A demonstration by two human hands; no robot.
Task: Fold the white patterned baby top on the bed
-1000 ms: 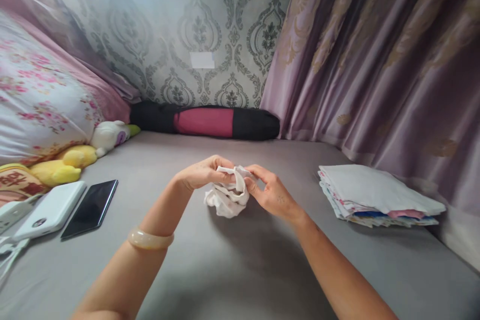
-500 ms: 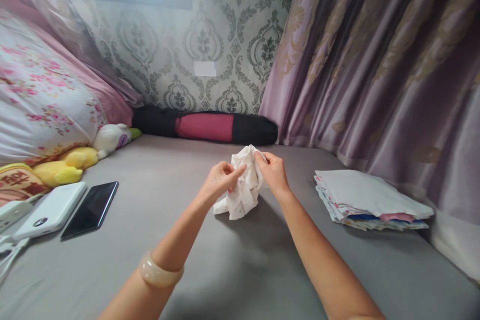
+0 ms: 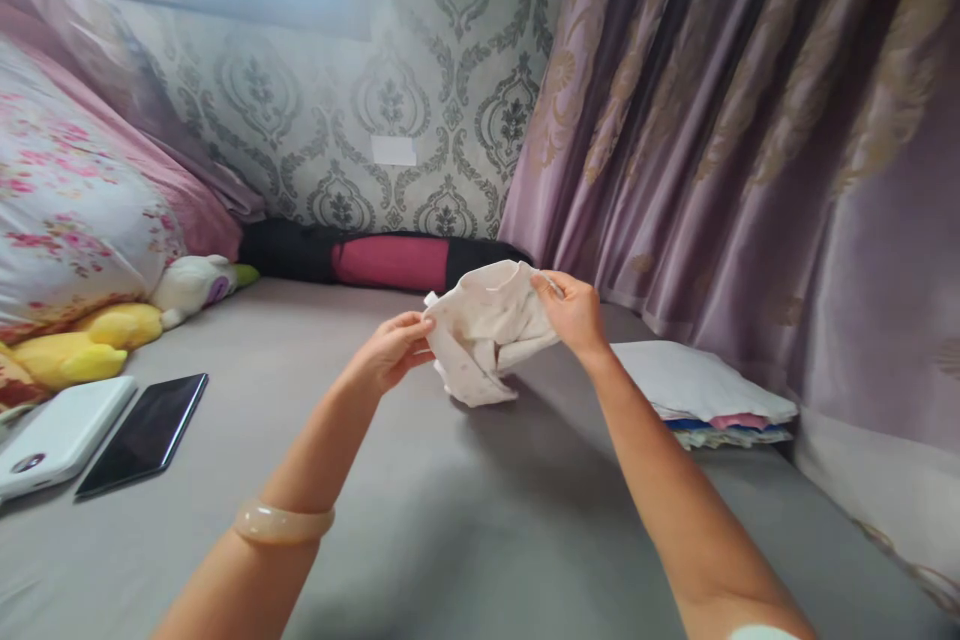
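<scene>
A small cream-white garment hangs stretched between my two hands above the grey bed sheet. My left hand pinches its left edge between thumb and fingers, close to a small white tag. At the upper right edge, my right hand grips the cloth. The garment's lower part droops in folds, and its exact kind is hard to make out. A pale bangle sits round my left forearm.
Folded cloths lie stacked on the right, partly behind my right forearm. A phone, a white power bank and plush toys lie on the left. A black and maroon long bag rests along the wall by the curtain.
My hands have moved apart, spreading the bunched garment wider between them. The view has shifted a little to the right and up.
</scene>
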